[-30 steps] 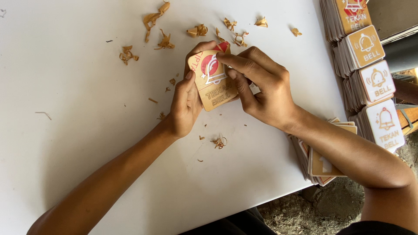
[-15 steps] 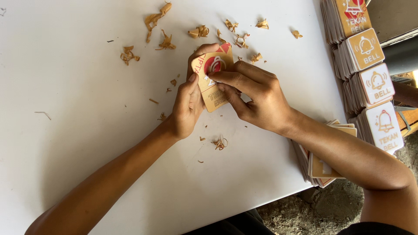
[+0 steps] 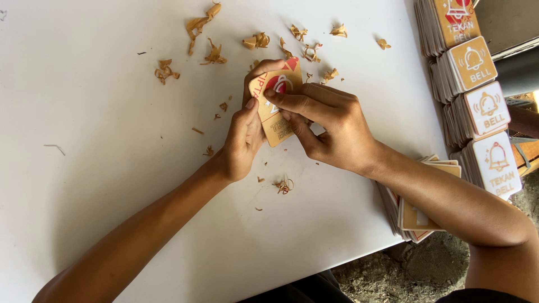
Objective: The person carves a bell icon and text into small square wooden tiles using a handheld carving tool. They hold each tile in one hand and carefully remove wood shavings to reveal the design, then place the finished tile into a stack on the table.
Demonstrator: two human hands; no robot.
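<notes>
On the white table (image 3: pixel 112 168), both hands (image 3: pixel 292 120) clasping a tan plaque (image 3: pixel 275 115); shavings (image 3: pixel 205 33) around.

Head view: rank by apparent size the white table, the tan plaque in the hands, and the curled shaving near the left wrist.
1. White table, fills most of the view.
2. Tan plaque, held by the left hand and right hand; partly covered by fingers, but clearly mid-sized.
3. Curled shaving, smallest by far.
</notes>
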